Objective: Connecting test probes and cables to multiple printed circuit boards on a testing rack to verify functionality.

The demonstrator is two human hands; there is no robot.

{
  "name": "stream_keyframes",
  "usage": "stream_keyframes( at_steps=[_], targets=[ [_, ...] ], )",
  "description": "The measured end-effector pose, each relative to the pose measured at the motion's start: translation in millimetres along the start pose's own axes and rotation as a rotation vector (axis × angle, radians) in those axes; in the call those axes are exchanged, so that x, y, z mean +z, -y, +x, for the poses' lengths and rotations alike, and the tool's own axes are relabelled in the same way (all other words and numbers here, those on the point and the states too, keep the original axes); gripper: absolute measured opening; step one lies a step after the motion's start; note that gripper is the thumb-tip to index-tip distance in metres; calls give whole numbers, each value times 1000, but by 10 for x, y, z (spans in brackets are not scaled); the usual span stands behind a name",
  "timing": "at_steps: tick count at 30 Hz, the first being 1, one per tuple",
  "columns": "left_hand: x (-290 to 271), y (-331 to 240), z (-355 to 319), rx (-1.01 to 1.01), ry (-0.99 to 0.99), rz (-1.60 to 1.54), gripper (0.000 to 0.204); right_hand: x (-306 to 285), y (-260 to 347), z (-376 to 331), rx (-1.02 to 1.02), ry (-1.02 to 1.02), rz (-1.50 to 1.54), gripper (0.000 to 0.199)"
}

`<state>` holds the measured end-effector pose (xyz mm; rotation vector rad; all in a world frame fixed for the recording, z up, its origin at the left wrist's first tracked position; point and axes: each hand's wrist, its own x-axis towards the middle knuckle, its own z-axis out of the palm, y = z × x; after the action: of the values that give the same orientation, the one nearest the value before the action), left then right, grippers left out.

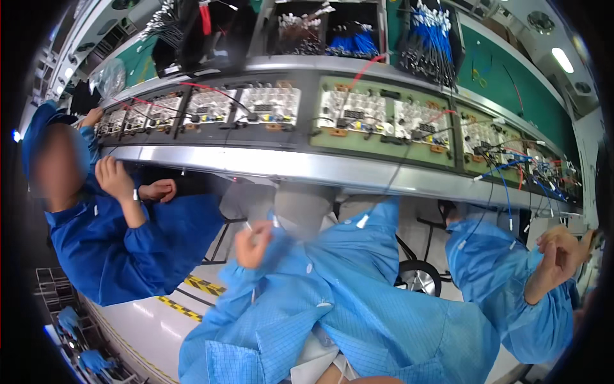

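My left hand [251, 246] is raised over my lap, below the bench edge. Its fingers look curled, but motion smears them, and a small pale thing by the fingertips cannot be made out. My right hand is not in view. On the bench before me lie white circuit boards [352, 112] in a pale green tray [391, 91], with black display modules and small parts on them. A red wire [363, 72] rises from one board. From the tray a dark cable [398, 173] hangs over the metal edge, ending in a white connector [362, 221] above my lap.
A co-worker in dark blue [137, 256] sits at left, hands raised near the bench. Light blue sleeves and hands [556, 256] of another person show at right. Bins of blue cables [430, 32] stand behind the boards. Several wires [505, 185] hang over the right bench edge.
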<state>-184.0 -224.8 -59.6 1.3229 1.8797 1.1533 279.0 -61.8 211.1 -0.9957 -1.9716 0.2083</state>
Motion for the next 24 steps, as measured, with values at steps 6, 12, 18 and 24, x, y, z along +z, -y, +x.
stream_keyframes(
  at_steps=[6, 12, 18, 24],
  targets=[
    [-1062, -568, 69, 187, -599, -270, 43, 371, 522, 740, -229, 98, -229, 10],
    [-1183, -65, 158, -152, -372, -162, 45, 1785, 942, 2483, -411, 534, -184, 24],
    [-658, 203, 117, -191, 688, 14, 40, 3517, 339, 3380, -208, 1274, -554, 28],
    [-694, 206, 343, -284, 533, -194, 35, 4605, -613, 3230, 380, 1562, -224, 30]
  ],
)
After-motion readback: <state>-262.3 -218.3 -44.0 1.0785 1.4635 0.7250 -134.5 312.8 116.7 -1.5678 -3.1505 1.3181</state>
